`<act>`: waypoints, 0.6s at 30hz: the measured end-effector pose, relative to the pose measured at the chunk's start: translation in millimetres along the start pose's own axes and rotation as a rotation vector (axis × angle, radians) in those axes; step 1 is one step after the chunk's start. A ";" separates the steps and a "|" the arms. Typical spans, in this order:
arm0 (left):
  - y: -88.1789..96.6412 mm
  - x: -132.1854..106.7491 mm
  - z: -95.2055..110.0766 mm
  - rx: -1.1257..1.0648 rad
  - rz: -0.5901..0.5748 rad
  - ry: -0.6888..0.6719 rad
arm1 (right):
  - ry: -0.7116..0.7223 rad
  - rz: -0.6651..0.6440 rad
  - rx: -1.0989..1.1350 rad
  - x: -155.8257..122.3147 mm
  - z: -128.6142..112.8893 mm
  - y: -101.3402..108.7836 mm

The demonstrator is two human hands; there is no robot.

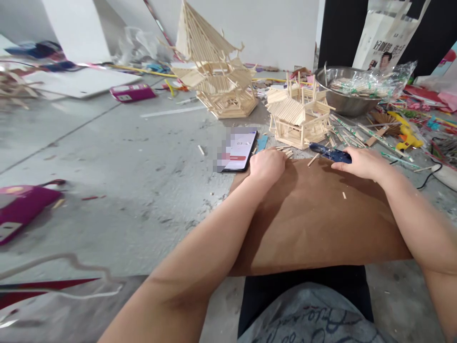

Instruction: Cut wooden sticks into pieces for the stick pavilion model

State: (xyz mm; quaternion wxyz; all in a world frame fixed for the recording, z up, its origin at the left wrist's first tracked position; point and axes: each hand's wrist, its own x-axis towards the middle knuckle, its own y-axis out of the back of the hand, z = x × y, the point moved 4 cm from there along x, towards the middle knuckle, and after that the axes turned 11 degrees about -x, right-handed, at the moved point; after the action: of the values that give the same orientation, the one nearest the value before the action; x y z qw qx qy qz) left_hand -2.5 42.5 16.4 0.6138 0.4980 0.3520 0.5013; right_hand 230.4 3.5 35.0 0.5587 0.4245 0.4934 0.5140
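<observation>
My left hand [267, 164] rests curled at the far edge of a brown board [314, 224], its fingers closed over a few short wooden sticks [285, 151]. My right hand [360, 163] lies on the board's far right corner and grips a dark blue tool [328, 152]. Just beyond both hands stands a small stick-built pavilion model [298, 116]. A taller stick pagoda [214, 71] stands behind it to the left.
A phone [237, 150] lies on the concrete floor left of my left hand. A steel bowl [344, 100] with wrapped sticks, a yellow glue gun [407, 136], loose sticks and a cable crowd the right. Magenta boxes [21, 205] lie at left.
</observation>
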 end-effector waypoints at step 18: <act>-33.3 -12.2 45.5 -0.132 -0.015 -0.626 | -0.093 0.212 -0.197 3.2 2.9 -27.3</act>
State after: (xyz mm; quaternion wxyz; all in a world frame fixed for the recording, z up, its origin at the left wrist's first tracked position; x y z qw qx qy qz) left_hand 45.6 19.0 -4.8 0.7269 0.5845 0.1163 0.3412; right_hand 237.4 3.7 8.3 0.5625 0.4407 0.3667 0.5957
